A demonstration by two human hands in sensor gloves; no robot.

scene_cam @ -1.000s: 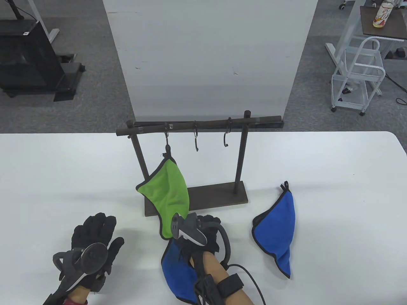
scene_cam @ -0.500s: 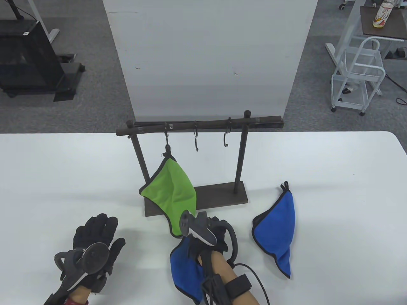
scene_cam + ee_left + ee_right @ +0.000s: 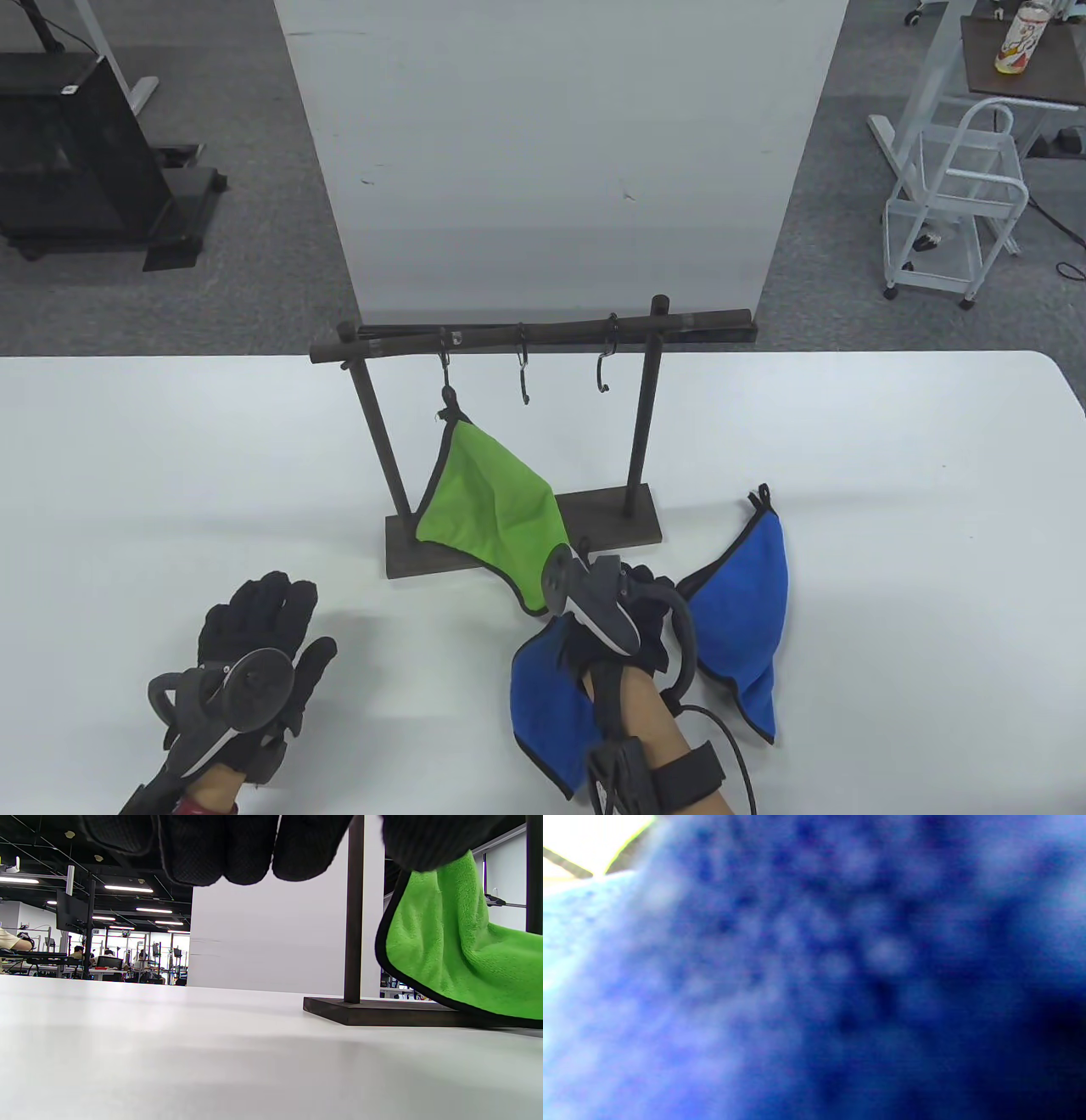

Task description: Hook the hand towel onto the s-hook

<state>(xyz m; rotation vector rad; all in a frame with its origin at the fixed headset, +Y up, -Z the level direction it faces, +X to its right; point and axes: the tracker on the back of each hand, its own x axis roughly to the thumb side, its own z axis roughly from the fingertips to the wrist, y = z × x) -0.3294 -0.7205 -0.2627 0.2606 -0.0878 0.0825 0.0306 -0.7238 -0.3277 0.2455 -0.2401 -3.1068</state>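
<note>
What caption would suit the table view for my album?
Gloved right hand carries a blue towel toward a rack where a green towel hangs.

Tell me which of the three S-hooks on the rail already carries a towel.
The leftmost S-hook carries the green towel by its loop. The middle S-hook and right S-hook hang bare.

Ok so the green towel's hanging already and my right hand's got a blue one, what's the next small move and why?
Probably lift the right hand and its blue towel toward the middle s-hook, finding the towel's loop on the way. That hook and the right one hang bare, while the green towel fills the left hook. The wrist view shows only blurred blue cloth, so I cannot tell where the loop is.
</note>
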